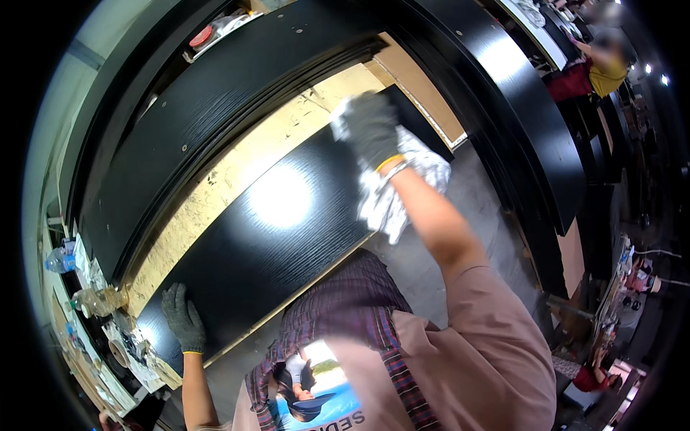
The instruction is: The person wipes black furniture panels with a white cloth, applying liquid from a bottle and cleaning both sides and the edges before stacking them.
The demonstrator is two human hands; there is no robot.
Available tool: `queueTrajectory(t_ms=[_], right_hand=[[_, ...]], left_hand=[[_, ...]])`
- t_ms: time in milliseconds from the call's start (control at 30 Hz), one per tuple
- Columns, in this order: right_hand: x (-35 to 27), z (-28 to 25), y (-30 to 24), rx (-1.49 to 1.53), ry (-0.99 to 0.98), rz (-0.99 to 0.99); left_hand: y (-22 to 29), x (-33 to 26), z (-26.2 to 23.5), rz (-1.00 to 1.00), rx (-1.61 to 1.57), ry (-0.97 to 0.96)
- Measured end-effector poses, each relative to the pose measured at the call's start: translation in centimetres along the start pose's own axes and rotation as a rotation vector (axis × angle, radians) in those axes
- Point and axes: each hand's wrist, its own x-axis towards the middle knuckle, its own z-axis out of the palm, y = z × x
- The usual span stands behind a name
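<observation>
A long black wood-grain board (pixel 251 244) lies across a pale, stained work surface (pixel 223 172) in front of me. My right hand (pixel 370 129), in a dark grey glove with a yellow cuff, presses a white patterned cloth (pixel 399 194) onto the board's right part. The cloth hangs past the board's near edge; the glove is blurred and its fingers are partly lost against the cloth. Flat on the board's left end rests my left hand (pixel 184 320), also gloved, with nothing in it and its fingers stretched out.
Black boards (pixel 244 86) are stacked beyond the work surface, and more black boards (pixel 517 93) stand to the right. Plastic bottles (pixel 100 302) and a tape roll (pixel 118 352) lie at the left. A person in yellow (pixel 607 75) is at the far right.
</observation>
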Motion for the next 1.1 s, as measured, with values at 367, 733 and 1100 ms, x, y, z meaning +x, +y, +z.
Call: queueTrajectory(t_ms=[367, 733, 1100], right_hand=[[0.5, -2.3, 14.3, 0.399, 0.297, 0.404], [-10.2, -10.0, -17.2, 1.449, -0.153, -0.099], [-9.9, -8.6, -15.0, 0.793, 0.031, -0.108]], left_hand=[[0.9, 0.9, -0.6, -0.053, -0.046, 0.058], [14.8, 6.8, 0.0, -0.29, -1.064, 0.222], [11.1, 6.5, -2.9, -0.172, -0.327, 0.238]])
